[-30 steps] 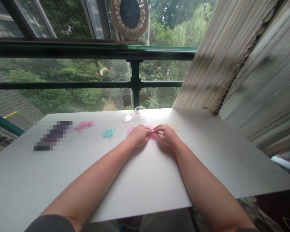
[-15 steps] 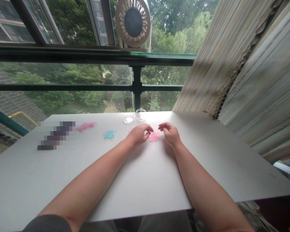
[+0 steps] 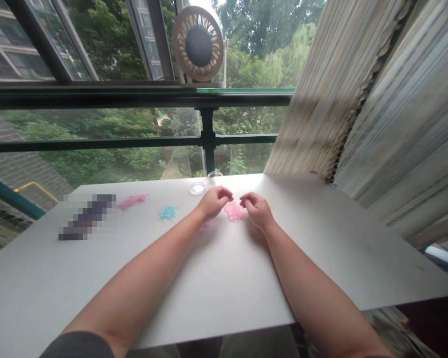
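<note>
A loose pile of pink rings (image 3: pixel 234 212), resembling small rubber bands, lies on the white table between my hands. My left hand (image 3: pixel 213 202) hovers at the pile's left edge, thumb and index finger pinched together. Facing it from the right, my right hand (image 3: pixel 259 210) has its fingertips drawn together over the pile's other side. Whatever either pinch holds is too small to make out. Under my left wrist shows part of a lilac-pink pile (image 3: pixel 206 226). A pale yellow pile (image 3: pixel 270 202) peeks out behind my right hand.
Left of my left hand lie a teal pile (image 3: pixel 168 213) and a darker pink pile (image 3: pixel 133 201). At the table's back edge are a clear round container (image 3: pixel 215 175) and a clear lid (image 3: pixel 197 188). A blurred-out dark object (image 3: pixel 91 214) lies far left. A fan (image 3: pixel 199 45) stands by the window.
My hands have come slightly closer together, and their fingertips have closed into pinches. The view has shifted a little, uncovering the lilac-pink and pale yellow piles.
</note>
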A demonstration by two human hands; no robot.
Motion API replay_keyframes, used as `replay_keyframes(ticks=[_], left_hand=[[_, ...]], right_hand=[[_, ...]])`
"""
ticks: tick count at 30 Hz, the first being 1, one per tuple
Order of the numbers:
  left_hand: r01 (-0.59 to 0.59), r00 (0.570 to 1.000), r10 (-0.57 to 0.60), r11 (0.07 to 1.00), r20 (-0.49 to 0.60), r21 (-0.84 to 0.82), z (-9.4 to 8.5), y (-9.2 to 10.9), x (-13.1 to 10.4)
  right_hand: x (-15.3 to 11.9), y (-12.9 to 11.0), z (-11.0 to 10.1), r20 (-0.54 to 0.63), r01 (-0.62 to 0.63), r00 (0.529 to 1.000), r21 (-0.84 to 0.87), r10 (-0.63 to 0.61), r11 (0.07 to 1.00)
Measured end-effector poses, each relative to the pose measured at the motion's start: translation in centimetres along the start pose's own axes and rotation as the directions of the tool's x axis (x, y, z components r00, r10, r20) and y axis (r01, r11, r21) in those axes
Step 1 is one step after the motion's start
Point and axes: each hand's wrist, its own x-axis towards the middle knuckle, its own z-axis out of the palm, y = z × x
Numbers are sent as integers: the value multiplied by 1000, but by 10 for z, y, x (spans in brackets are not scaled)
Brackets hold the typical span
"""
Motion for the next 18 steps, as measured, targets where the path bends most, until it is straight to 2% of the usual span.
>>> replay_keyframes(ticks=[4, 9, 18], left_hand=[[4, 998, -6, 999, 66, 33, 14, -10, 2], [9, 996, -11, 1000, 90, 22, 22, -16, 1], [71, 997, -72, 996, 21, 53, 21, -22, -1]], right_hand=[[0, 0, 1, 36, 12, 999, -41, -11, 999], [-1, -3, 1, 114, 19, 993, -49, -14, 999], [0, -1, 2, 138, 19, 990, -98, -5, 995]])
